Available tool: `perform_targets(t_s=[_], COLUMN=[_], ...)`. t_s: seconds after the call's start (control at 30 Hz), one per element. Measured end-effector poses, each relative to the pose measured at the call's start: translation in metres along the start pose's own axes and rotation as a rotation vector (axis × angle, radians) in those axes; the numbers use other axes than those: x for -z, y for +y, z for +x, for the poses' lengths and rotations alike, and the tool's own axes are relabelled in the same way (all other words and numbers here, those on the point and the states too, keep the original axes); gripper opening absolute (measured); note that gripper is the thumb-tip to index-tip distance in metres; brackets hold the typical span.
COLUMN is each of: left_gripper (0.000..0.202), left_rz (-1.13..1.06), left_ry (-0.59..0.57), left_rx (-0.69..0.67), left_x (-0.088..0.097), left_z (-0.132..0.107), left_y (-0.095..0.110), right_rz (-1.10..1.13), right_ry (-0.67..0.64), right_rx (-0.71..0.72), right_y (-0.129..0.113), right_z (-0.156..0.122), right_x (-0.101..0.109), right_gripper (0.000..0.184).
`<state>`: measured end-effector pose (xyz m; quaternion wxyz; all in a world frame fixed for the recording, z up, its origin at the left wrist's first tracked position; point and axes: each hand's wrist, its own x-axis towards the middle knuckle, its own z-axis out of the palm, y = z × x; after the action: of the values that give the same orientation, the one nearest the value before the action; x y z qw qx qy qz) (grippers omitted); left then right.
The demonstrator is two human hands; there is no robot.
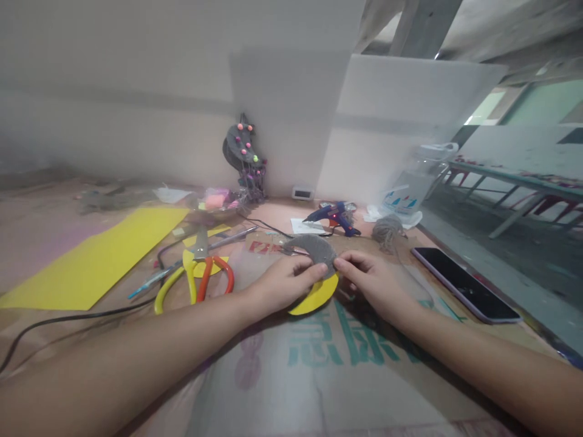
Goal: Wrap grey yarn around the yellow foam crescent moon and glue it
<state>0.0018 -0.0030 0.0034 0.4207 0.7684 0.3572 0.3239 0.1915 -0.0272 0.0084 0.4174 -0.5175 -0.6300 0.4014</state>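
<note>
A crescent-shaped piece [314,249], grey on its upper part and yellow [319,294] at its lower end, lies on the cardboard sheet [328,364] covering the table. My left hand [282,282] presses on it from the left, fingers curled over its middle. My right hand [368,276] pinches its right edge between thumb and forefinger. Both hands meet at the piece.
Scissors [204,273] with orange and yellow handles lie left of my hands beside a yellow paper sheet [95,258]. A blue glue gun [334,217] and a ball of twine [387,230] sit behind. A phone [464,282] lies at right. A dark beaded ornament [243,155] hangs in the corner.
</note>
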Motion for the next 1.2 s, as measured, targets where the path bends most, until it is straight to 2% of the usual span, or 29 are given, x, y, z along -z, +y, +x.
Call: perform_targets(t_s=[0.1, 0.27, 0.5, 0.57, 0.73, 0.83, 1.0, 1.2], left_gripper=[0.044, 0.038, 0.037, 0.035, 0.034, 0.035, 0.036, 0.036], left_rz=[-0.068, -0.021, -0.017, -0.019, 0.044, 0.067, 0.080, 0.052], left_ry=[0.047, 0.092, 0.119, 0.113, 0.137, 0.151, 0.153, 0.128], left_rx=[0.022, 0.084, 0.144, 0.154, 0.135, 0.135, 0.142, 0.153], left_x=[0.001, 0.001, -0.001, -0.001, 0.000, 0.000, -0.001, -0.002], left_z=[0.001, 0.003, 0.003, 0.003, 0.004, 0.004, 0.006, 0.005], left_y=[-0.001, -0.006, -0.002, -0.002, -0.003, -0.005, -0.008, -0.008], right_rz=[0.038, 0.058, 0.107, 0.087, 0.086, -0.020, -0.273, -0.423], right_ry=[-0.002, -0.019, -0.045, 0.010, 0.248, 0.270, 0.202, 0.140], right_rx=[-0.036, -0.060, 0.032, 0.042, 0.177, 0.188, 0.280, 0.439], right_y=[0.000, -0.002, 0.006, 0.007, 0.006, 0.003, -0.005, -0.003], right_z=[0.000, -0.001, -0.001, 0.002, 0.011, 0.009, -0.001, -0.007], right_x=[-0.001, -0.002, 0.002, 0.004, 0.012, 0.013, 0.010, 0.009], right_gripper=[0.037, 0.038, 0.045, 0.043, 0.033, 0.029, 0.041, 0.013])
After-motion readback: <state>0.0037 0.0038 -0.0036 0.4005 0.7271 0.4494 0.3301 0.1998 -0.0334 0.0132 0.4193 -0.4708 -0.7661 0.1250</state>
